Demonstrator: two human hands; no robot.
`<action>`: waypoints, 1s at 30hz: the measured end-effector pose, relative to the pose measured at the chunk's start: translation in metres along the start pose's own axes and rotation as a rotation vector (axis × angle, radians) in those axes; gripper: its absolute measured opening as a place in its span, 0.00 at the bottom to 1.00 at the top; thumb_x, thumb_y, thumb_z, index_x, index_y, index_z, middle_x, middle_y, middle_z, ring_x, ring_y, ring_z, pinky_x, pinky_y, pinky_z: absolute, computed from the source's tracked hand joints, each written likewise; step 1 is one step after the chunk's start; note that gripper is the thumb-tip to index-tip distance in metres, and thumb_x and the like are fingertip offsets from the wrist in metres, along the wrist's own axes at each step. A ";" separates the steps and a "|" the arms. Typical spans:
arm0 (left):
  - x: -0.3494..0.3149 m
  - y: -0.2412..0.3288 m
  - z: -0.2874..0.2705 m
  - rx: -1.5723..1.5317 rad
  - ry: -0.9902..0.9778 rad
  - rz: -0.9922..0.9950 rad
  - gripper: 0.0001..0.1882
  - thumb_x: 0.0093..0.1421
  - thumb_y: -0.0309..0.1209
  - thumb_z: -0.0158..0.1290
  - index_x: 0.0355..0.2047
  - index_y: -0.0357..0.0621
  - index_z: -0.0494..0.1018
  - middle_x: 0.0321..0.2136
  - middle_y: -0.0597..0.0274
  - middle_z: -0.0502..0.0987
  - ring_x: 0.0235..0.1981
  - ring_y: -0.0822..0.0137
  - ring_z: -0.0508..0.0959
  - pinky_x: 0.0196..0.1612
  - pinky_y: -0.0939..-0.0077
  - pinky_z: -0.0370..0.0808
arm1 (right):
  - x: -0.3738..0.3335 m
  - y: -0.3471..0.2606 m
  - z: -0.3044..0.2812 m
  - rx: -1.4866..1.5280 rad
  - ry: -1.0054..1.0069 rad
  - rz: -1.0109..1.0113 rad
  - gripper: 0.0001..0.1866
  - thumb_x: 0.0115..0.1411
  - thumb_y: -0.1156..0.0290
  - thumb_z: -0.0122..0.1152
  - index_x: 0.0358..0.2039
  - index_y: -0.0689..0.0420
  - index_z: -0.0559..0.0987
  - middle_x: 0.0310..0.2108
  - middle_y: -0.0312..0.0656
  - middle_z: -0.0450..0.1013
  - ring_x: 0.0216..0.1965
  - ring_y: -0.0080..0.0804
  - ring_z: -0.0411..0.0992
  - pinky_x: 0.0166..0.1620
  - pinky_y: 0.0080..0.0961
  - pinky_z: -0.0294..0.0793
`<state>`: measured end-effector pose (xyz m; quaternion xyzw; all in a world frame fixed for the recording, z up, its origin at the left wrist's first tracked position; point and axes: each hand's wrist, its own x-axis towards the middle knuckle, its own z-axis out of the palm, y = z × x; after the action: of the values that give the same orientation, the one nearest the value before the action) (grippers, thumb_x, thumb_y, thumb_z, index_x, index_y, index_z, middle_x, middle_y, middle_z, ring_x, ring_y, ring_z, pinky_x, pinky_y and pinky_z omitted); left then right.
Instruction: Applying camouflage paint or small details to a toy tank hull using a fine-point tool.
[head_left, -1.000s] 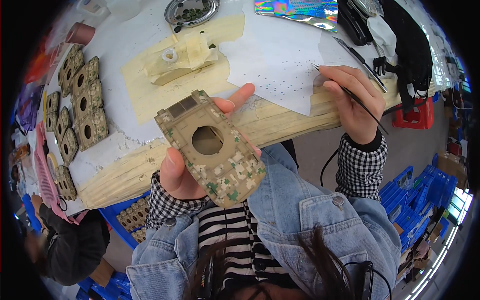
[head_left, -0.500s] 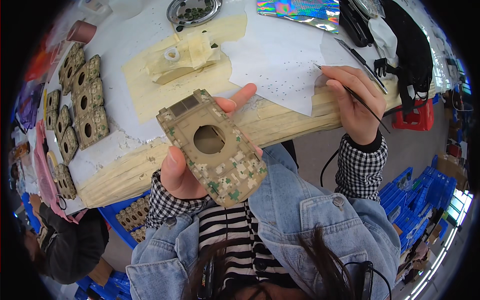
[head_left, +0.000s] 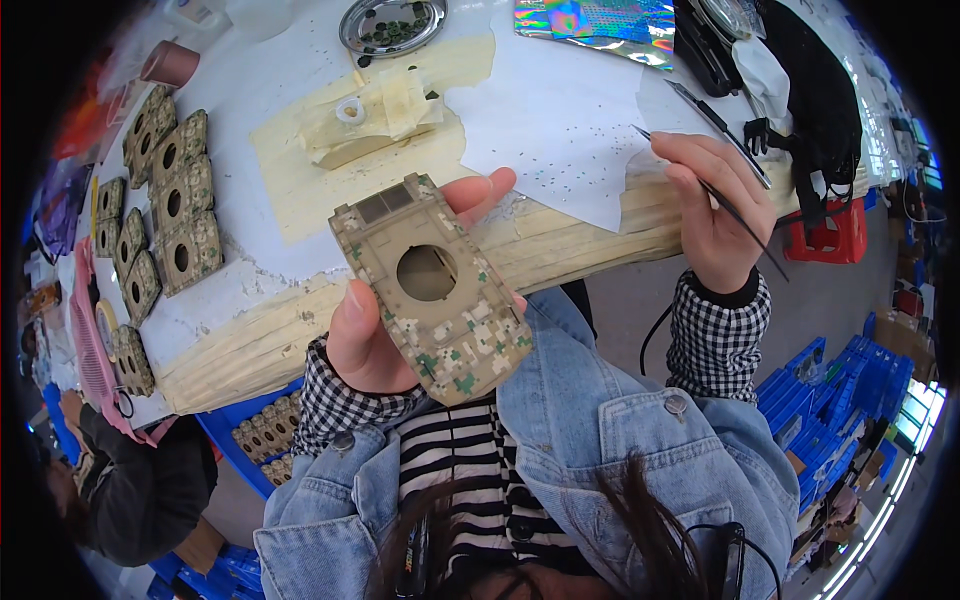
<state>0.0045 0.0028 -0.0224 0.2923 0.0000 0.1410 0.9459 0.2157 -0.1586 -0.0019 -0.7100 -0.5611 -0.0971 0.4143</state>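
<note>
My left hand (head_left: 362, 335) grips a tan model tank hull (head_left: 475, 330) with a green and white pixel camouflage pattern. The hull is tilted, its round turret opening facing up, with a dark grille panel at the far end. My left thumb presses its left side, and fingers show past its right edge. Over the table's right front, my right hand (head_left: 722, 205) pinches a thin dark paintbrush (head_left: 735, 212), its fine tip pointing left over white paper (head_left: 560, 120). Tiny dark specks dot that paper. Brush and hull are apart.
Several camouflaged hulls (head_left: 185, 200) stand at the left. A masking-taped block (head_left: 370, 130) holds a small white ring. Behind are a metal dish (head_left: 428, 38) of dark green parts and a holographic sheet (head_left: 600, 35). A craft knife (head_left: 715, 120) lies right. Another person (head_left: 140, 490) sits lower left.
My left hand has shifted the hull slightly right and turned it a little more upright. My right hand has moved slightly right with the paintbrush. The view has shifted slightly.
</note>
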 end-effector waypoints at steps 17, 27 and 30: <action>-0.002 0.000 -0.001 -0.044 -0.128 0.012 0.42 0.58 0.54 0.43 0.61 0.37 0.43 0.62 0.44 0.44 0.58 0.56 0.60 0.51 0.60 0.70 | 0.022 -0.048 0.030 0.000 -0.054 -0.384 0.18 0.43 0.65 0.65 0.36 0.58 0.79 0.25 0.39 0.73 0.24 0.32 0.72 0.24 0.22 0.70; -0.003 0.004 0.006 0.029 -0.068 -0.038 0.44 0.56 0.54 0.45 0.61 0.35 0.44 0.62 0.46 0.45 0.57 0.55 0.61 0.50 0.61 0.71 | 0.020 -0.049 0.030 0.013 -0.069 -0.376 0.18 0.43 0.66 0.65 0.36 0.58 0.79 0.24 0.39 0.72 0.24 0.32 0.72 0.24 0.22 0.71; -0.003 0.004 0.006 0.059 -0.052 -0.036 0.45 0.55 0.55 0.46 0.61 0.35 0.44 0.61 0.47 0.46 0.56 0.56 0.62 0.50 0.61 0.71 | 0.019 -0.048 0.031 0.022 -0.062 -0.371 0.18 0.43 0.66 0.66 0.36 0.58 0.79 0.24 0.39 0.72 0.24 0.31 0.72 0.24 0.22 0.71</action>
<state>0.0012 0.0014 -0.0152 0.3236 -0.0152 0.1164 0.9389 0.1702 -0.1218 0.0124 -0.5926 -0.6958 -0.1438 0.3795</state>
